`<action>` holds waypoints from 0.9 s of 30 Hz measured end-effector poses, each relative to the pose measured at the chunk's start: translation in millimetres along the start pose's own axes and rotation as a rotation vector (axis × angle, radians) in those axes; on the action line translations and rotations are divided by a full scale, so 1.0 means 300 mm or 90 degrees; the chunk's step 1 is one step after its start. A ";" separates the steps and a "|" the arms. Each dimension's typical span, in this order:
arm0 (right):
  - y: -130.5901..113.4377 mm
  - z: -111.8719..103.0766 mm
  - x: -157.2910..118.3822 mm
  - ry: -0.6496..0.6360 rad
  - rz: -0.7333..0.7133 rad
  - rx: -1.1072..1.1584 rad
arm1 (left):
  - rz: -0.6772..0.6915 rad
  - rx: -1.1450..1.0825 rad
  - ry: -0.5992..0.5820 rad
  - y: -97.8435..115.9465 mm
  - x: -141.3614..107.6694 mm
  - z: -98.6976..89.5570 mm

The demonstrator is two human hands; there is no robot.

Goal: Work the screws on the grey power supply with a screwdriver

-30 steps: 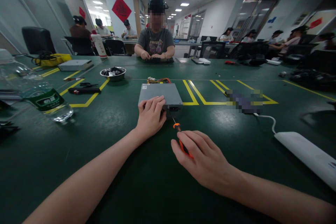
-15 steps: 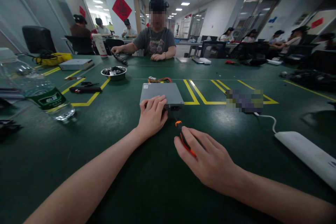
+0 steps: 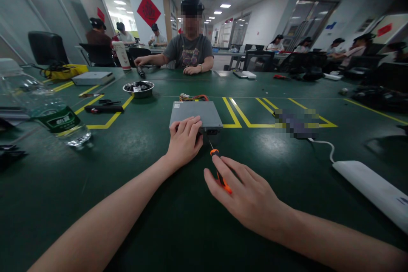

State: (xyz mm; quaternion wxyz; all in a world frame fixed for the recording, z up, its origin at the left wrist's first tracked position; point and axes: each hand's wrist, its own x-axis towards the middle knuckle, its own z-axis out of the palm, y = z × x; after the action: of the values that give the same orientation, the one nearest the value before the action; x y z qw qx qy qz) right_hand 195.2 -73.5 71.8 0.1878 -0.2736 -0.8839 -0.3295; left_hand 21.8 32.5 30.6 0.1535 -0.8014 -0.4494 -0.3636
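A grey metal computer power supply (image 3: 199, 112) lies flat on the green table, its power socket facing me and coloured cables (image 3: 194, 97) at its far side. My left hand (image 3: 186, 140) grips its near left corner, fingers on the top and thumb at the front face. My right hand (image 3: 245, 191) holds a screwdriver (image 3: 214, 152) with an orange and black handle. The thin shaft points up toward the front face, just below the socket. Whether the tip touches a screw is too small to tell.
To the left stand a water bottle (image 3: 60, 114) and a metal bowl (image 3: 138, 88) of small dark parts. A white power strip (image 3: 369, 187) with a cable lies at right, near a blurred-out device (image 3: 296, 123). Across the table sits a person (image 3: 193, 46) holding a dark tool.
My right hand and the screwdriver have shifted slightly left, and the fingers have moved on the handle. My left hand and the power supply stay put. The person opposite has turned their tool.
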 end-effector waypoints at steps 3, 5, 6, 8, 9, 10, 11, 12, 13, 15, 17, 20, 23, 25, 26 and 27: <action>0.021 -0.010 0.006 0.015 0.046 -0.012 | 0.002 0.002 0.001 0.000 -0.001 0.000; 0.022 -0.017 0.006 -0.001 0.061 -0.003 | 0.001 0.002 -0.002 0.000 -0.001 0.000; 0.019 -0.018 0.005 -0.012 0.064 0.005 | 0.001 0.002 -0.002 0.001 -0.001 0.000; 0.010 -0.017 0.002 -0.031 0.048 0.031 | -0.001 0.000 -0.004 0.001 -0.001 0.001; 0.006 -0.014 0.000 -0.037 0.033 0.045 | -0.002 0.000 -0.005 0.002 -0.001 0.001; 0.004 -0.010 -0.002 -0.035 0.014 0.056 | -0.003 0.000 -0.005 0.002 -0.001 0.001; 0.005 -0.006 -0.003 -0.026 -0.003 0.060 | -0.003 0.001 -0.005 0.001 -0.001 0.002; 0.008 -0.003 -0.004 -0.012 -0.014 0.058 | -0.003 0.001 -0.005 0.001 -0.001 0.002; 0.015 0.000 -0.004 0.004 -0.017 0.052 | -0.002 0.002 -0.006 0.001 -0.001 0.003; 0.030 0.001 -0.004 0.031 0.001 0.037 | -0.001 0.001 -0.006 0.000 -0.001 0.003; 0.040 -0.002 -0.003 0.033 0.032 0.032 | 0.000 0.000 -0.007 0.000 -0.001 0.004; 0.034 -0.009 -0.001 0.007 0.057 0.037 | -0.001 0.000 -0.005 0.000 -0.002 0.005; 0.017 -0.012 0.001 -0.008 0.028 0.052 | -0.001 0.003 -0.002 0.000 -0.002 0.005; 0.015 -0.009 0.002 0.006 -0.006 0.056 | 0.000 0.005 -0.003 0.001 -0.002 0.005; 0.018 -0.007 0.002 0.018 -0.016 0.053 | 0.001 0.005 -0.004 0.001 -0.002 0.004; 0.023 -0.006 0.002 0.030 -0.017 0.046 | 0.001 0.006 -0.005 0.001 -0.002 0.004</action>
State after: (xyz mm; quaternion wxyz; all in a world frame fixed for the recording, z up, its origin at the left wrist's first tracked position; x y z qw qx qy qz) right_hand 199.2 -70.1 76.5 0.2136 -0.2468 -0.8944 -0.3058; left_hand 22.3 32.8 29.5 0.1553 -0.8025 -0.4512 -0.3581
